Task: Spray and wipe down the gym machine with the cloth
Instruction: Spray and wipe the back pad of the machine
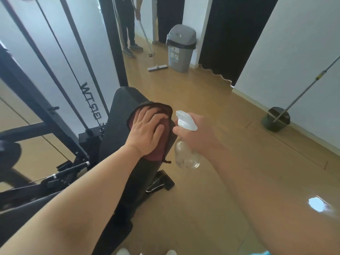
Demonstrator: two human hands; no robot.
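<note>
Dark red cloth (159, 148) is lying on the black pad (117, 115) of the gym machine (36, 100), up near the pad's far end, with one edge hanging off the right side. My left hand (147, 129) is lying flat on top of it, fingers spread wide, pressing it into the pad. My right hand (200, 133) is gripping the spray bottle (186, 157) round the neck, with a finger curling over the white trigger. The bottle is clear, and it's hanging in the air just right of the cloth, nozzle pointing left at the pad. Can't tell how much liquid is in it.

The machine's black frame and cables are running up the left side, with some white lettering on an upright that I can't make out. The pad's foot is sitting on the wooden floor (220, 111).

Further back, a grey trash bin (181, 46) with a black liner is standing by a black curtain (230, 34), and a flat mop head (157, 68) is lying on the floor right beside it. Another person (128, 24) in dark clothes is standing in the doorway holding a long pole. Over on the right, what looks like a dark green dustpan (276, 119) is sitting by the white wall, with its long metal handle sticking up.
</note>
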